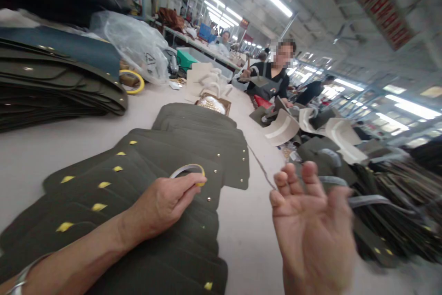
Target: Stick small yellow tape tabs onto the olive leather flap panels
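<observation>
Left fingers [191,181] pinch what seems a tape roll [188,166]; right fingers [311,179] spread apart

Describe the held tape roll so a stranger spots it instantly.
Start at the overlapping dark green panels spread across the table. Over them the left hand pinches the yellow-and-white tape roll, unlike the unheld yellow ring beside the folded stack.
</observation>
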The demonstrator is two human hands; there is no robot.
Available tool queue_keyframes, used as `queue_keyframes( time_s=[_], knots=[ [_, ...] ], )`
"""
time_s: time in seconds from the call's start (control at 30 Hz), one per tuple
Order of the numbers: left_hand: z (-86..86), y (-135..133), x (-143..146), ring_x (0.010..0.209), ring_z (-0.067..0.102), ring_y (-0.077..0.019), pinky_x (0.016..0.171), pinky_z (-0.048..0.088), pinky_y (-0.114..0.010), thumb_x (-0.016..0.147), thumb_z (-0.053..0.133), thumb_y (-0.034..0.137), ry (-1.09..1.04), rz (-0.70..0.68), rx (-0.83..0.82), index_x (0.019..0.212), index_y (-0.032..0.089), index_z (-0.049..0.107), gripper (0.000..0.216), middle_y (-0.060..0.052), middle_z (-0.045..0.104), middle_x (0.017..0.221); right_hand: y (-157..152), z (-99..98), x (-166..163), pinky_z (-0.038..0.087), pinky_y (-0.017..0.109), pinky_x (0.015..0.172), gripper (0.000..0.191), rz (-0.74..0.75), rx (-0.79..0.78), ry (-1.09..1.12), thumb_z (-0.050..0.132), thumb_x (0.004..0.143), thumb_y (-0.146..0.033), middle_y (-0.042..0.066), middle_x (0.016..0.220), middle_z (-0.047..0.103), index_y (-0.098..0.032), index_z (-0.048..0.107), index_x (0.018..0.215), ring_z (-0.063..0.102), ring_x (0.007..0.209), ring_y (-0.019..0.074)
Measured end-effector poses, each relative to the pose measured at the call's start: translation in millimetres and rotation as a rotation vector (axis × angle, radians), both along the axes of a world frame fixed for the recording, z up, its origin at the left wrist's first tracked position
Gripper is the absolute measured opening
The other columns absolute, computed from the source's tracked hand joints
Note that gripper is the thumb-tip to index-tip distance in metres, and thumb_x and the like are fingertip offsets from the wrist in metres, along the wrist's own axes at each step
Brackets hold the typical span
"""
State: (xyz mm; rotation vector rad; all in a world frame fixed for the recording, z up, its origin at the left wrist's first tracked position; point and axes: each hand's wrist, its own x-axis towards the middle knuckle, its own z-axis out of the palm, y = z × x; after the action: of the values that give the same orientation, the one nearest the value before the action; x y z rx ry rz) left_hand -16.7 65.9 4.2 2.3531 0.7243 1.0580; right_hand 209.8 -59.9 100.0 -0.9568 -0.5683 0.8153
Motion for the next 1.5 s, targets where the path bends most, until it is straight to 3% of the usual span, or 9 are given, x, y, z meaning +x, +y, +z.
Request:
queue_keyframes(
  time_s=[0.1,0.17,0.23,0.33,0.47,0.63,1.1,1.4,1.5],
  knots=[
    [5.0,-2.0,0.8,0.083,0.069,-0.0113,0.072,0.055,-0.018,0.094,0.044,0.022,0.011,-0.026,-0.063,0.117,0.022,0.055,0.026,-0.001,0.07,0.106,56.5,-29.9,-10.9,0.056,0.025,0.064,0.032,0.082,-0.122,0.281,0.058,0.085,-0.05,0.005,0.094,0.064,-0.02,0.061,0.096,0.064,0.085,0.0146],
    [5.6,-1.6,0.8,0.088,0.069,-0.0115,0.073,0.055,-0.018,0.094,0.043,0.021,0.027,-0.046,-0.078,0.126,0.022,0.051,0.033,-0.003,0.066,0.117,72.0,-51.8,-14.1,0.055,0.023,0.063,0.033,0.115,-0.179,0.344,0.063,0.081,-0.05,0.004,0.091,0.065,-0.019,0.061,0.093,0.065,0.081,0.0132],
    [5.2,-1.2,0.4,0.092,0.068,-0.0125,0.077,0.055,-0.021,0.094,0.043,0.019,0.051,-0.06,-0.075,0.131,0.022,0.045,0.038,-0.004,0.064,0.12,73.6,-68.3,-16.0,0.052,0.02,0.055,0.032,0.143,-0.204,0.263,0.068,0.078,-0.048,0.002,0.087,0.065,-0.02,0.063,0.094,0.063,0.072,0.0109],
    [4.9,-1.8,-0.1,0.086,0.069,-0.0141,0.075,0.056,-0.025,0.093,0.045,0.02,0.11,-0.046,-0.073,0.133,0.02,0.038,0.041,-0.004,0.069,0.108,64.8,-80.1,-22.4,0.042,0.017,0.044,0.022,0.198,-0.228,-0.17,0.072,0.077,-0.035,-0.002,0.074,0.064,-0.021,0.066,0.093,0.054,0.053,0.0069],
    [6.4,-4.0,-0.1,0.082,0.069,-0.0159,0.075,0.057,-0.028,0.093,0.045,0.021,0.186,-0.047,-0.043,0.133,0.017,0.033,0.042,-0.004,0.07,0.101,55.4,-81.5,-36.7,0.048,0.023,0.06,0.013,0.271,-0.163,-0.88,0.065,0.084,-0.022,0.0,0.079,0.067,-0.021,0.069,0.096,0.059,0.065,0.011],
    [8.8,-5.0,0.4,0.096,0.067,-0.0194,0.081,0.056,-0.031,0.094,0.042,0.022,0.243,-0.063,-0.004,0.132,0.017,0.031,0.04,-0.005,0.069,0.105,55.7,-81.7,-44.6,0.05,0.028,0.076,0.021,0.286,0.022,-1.231,0.058,0.085,-0.012,0.004,0.097,0.067,-0.021,0.064,0.104,0.062,0.085,0.0146],
    [4.7,-7.4,2.3,0.083,0.07,-0.0166,0.069,0.055,-0.027,0.094,0.043,0.021,0.299,-0.055,0.114,0.131,0.016,0.036,0.037,-0.006,0.069,0.104,59.9,-86.7,-47.0,0.047,0.023,0.065,0.011,0.188,0.088,-1.451,0.055,0.083,-0.008,0.002,0.075,0.067,-0.017,0.062,0.081,0.062,0.067,0.0116],
    [6.0,-7.7,7.1,0.078,0.067,-0.0143,0.067,0.051,-0.023,0.096,0.043,0.023,0.306,-0.009,0.108,0.098,0.019,0.056,0.014,0.0,0.068,0.083,59.3,-88.4,-50.3,0.045,0.022,0.055,0.011,-0.004,0.05,-1.493,0.056,0.076,-0.01,-0.001,0.063,0.065,-0.017,0.062,0.071,0.059,0.054,0.0103],
    [6.3,-7.2,10.2,0.075,0.066,-0.0134,0.064,0.05,-0.022,0.095,0.042,0.021,0.282,0.01,0.133,0.091,0.018,0.057,0.015,0.001,0.066,0.079,58.4,-85.9,-52.6,0.047,0.022,0.054,0.01,0.013,-0.075,-1.343,0.058,0.075,-0.013,-0.002,0.06,0.065,-0.018,0.063,0.069,0.059,0.052,0.0106]
  ],
)
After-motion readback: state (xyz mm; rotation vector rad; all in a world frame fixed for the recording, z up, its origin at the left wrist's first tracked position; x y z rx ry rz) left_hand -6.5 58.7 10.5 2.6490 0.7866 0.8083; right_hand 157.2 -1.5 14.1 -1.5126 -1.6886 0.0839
